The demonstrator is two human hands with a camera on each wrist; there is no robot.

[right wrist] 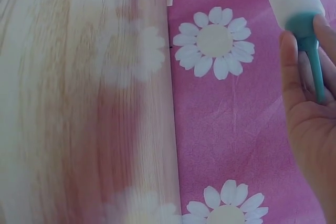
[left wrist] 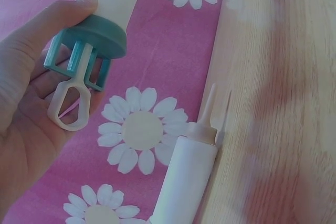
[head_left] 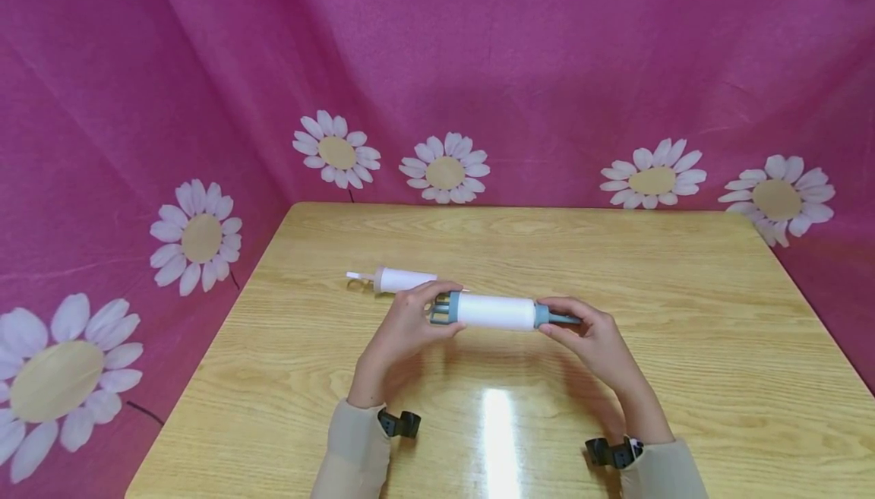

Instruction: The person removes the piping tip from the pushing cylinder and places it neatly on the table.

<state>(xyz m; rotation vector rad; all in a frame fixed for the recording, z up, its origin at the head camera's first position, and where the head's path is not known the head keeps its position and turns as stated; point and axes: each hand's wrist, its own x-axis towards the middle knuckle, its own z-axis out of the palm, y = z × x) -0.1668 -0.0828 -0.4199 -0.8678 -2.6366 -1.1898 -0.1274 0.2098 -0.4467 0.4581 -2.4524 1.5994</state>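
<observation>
Both hands hold a large plunger syringe [head_left: 497, 312] with a white barrel and teal ends, level above the table. My left hand [head_left: 410, 317] grips its plunger end, thumb against the barrel by the teal collar [left wrist: 102, 36]. A pale ring-shaped plunger handle [left wrist: 73, 106] sticks out between the teal finger loops beside the palm. With thumb and fingers, my right hand [head_left: 596, 336] pinches the teal nozzle cap [right wrist: 304, 24]; the narrow tip [right wrist: 316, 74] points in toward the palm. Behind the left hand, a second syringe [head_left: 405, 280] with beige ends lies on the table, partly covered by that hand.
The wooden table [head_left: 683, 271] has a glossy top with a bright reflection near its front. A pink cloth [head_left: 533, 66] printed with white daisies hangs behind the table and along its left side. Black wrist cameras sit on both wrists.
</observation>
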